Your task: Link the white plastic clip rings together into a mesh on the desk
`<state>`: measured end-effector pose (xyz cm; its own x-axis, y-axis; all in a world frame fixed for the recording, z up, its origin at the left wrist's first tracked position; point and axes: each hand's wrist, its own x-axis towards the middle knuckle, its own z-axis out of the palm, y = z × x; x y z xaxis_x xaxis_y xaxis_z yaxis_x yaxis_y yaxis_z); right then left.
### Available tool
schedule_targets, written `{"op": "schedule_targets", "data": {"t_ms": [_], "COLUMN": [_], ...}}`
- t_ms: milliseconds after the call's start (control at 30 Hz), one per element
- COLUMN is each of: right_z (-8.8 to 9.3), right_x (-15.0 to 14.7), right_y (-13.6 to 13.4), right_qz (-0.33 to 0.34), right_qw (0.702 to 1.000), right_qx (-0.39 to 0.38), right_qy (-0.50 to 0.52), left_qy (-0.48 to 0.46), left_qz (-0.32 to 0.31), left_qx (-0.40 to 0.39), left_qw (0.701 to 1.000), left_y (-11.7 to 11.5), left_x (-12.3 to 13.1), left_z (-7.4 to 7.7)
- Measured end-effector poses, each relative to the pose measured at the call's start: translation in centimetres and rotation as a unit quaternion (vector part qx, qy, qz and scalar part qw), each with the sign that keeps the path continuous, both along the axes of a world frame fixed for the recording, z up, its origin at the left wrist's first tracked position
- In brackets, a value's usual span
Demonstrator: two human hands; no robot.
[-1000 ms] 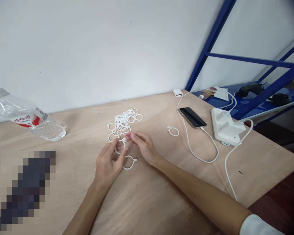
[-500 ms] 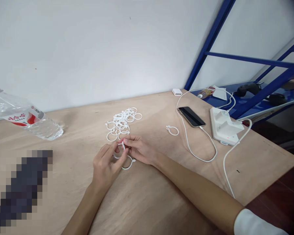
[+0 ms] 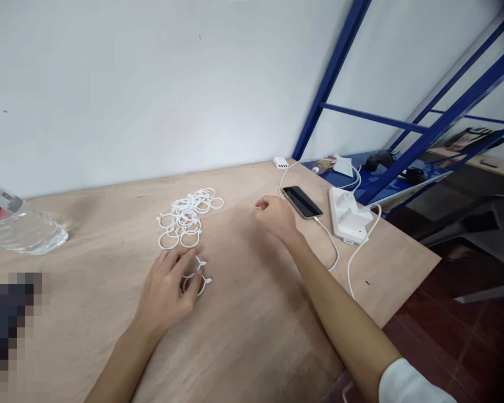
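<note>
My left hand (image 3: 166,285) is low over the table, thumb and fingers curved but apart. Beneath its fingertips are two white plastic curtain rings, an upper ring (image 3: 202,263) and a lower ring (image 3: 208,280), each with a small knob or eyelet. They partly overlap, and fingers hide some of them. My right hand (image 3: 277,216) is farther back, left of the phone, with its fingers curled closed. What it holds, if anything, is hidden. Beyond my left hand lies a loose pile of several similar white rings (image 3: 189,215).
A black-screened phone (image 3: 303,201) charges by a white cable near my right hand. Farther right is a white power strip (image 3: 348,215), and a white USB charger (image 3: 281,163) sits by the wall. A clear water bottle (image 3: 37,232) lies left. A blue metal frame (image 3: 331,73) rises beyond the table.
My right hand has left my left hand and moved right and back, over where a single ring lay. My left hand has opened from its pinch above the rings. The view has turned right.
</note>
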<state>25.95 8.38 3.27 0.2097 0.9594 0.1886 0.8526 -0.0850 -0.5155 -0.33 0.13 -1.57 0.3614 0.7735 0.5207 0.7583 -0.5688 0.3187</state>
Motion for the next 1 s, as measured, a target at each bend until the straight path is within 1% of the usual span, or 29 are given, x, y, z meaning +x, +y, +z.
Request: {"op": "schedule_targets", "data": {"t_ms": [33, 133, 233, 300, 333, 433, 500, 567, 633, 733, 800, 867, 933, 967, 1000], "right_z": [0.2, 0.2, -0.2, -0.6, -0.8, -1.4, -1.9, -2.4, -2.7, -2.9, -2.7, -2.6, -2.6, -2.7, -2.8], "right_x": [0.8, 1.8, 1.5, 1.0, 0.7, -0.4, -1.3, -2.5, -3.8, -5.7, -6.8, -7.6, -8.3, -8.7, -9.1], "right_y": [0.0, -0.2, -0.4, -0.4, -0.3, -0.2, -0.2, -0.3, -0.6, -1.2, -1.7, -2.2, -2.7, -2.9, -3.1], "right_qz": [-0.016, -0.007, 0.014, 0.031, 0.045, 0.107, 0.146, 0.181, 0.214, 0.270, 0.309, 0.337, 0.353, 0.351, 0.342], "right_qw": [0.999, 0.991, 0.987, 0.988, 0.988, 0.988, 0.985, 0.980, 0.972, 0.955, 0.943, 0.930, 0.911, 0.896, 0.875], "right_qx": [-0.025, -0.096, -0.134, -0.134, -0.129, -0.109, -0.093, -0.071, -0.051, -0.049, -0.043, -0.035, -0.043, -0.057, -0.080], "right_qy": [-0.038, -0.094, -0.091, -0.077, -0.068, -0.029, 0.005, 0.042, 0.078, 0.113, 0.118, 0.144, 0.210, 0.265, 0.333], "left_qy": [0.003, 0.019, 0.029, 0.023, 0.018, -0.009, -0.032, -0.053, -0.062, -0.060, -0.063, -0.069, -0.073, -0.072, -0.068], "left_qz": [0.001, 0.006, 0.016, 0.009, -0.005, -0.062, -0.081, -0.062, -0.017, 0.039, 0.045, 0.043, 0.042, 0.043, 0.046], "left_qx": [-0.003, -0.019, -0.029, -0.032, -0.039, -0.086, -0.109, -0.111, -0.108, -0.113, -0.121, -0.122, -0.113, -0.101, -0.086], "left_qw": [1.000, 1.000, 0.999, 0.999, 0.999, 0.994, 0.990, 0.990, 0.992, 0.991, 0.990, 0.989, 0.990, 0.991, 0.993], "left_y": [0.0, 0.0, -0.2, -0.3, -0.3, -0.4, -0.4, -0.4, -0.3, -0.1, -0.1, 0.0, -0.1, -0.1, -0.1], "left_x": [0.0, 0.1, 0.3, 0.4, 0.4, 0.4, 0.5, 0.5, 0.6, 0.6, 0.6, 0.5, 0.5, 0.5, 0.5], "left_z": [0.0, 0.1, 0.4, 0.7, 0.9, 1.3, 1.5, 1.6, 1.5, 1.2, 1.1, 1.0, 1.0, 0.9, 0.9]}}
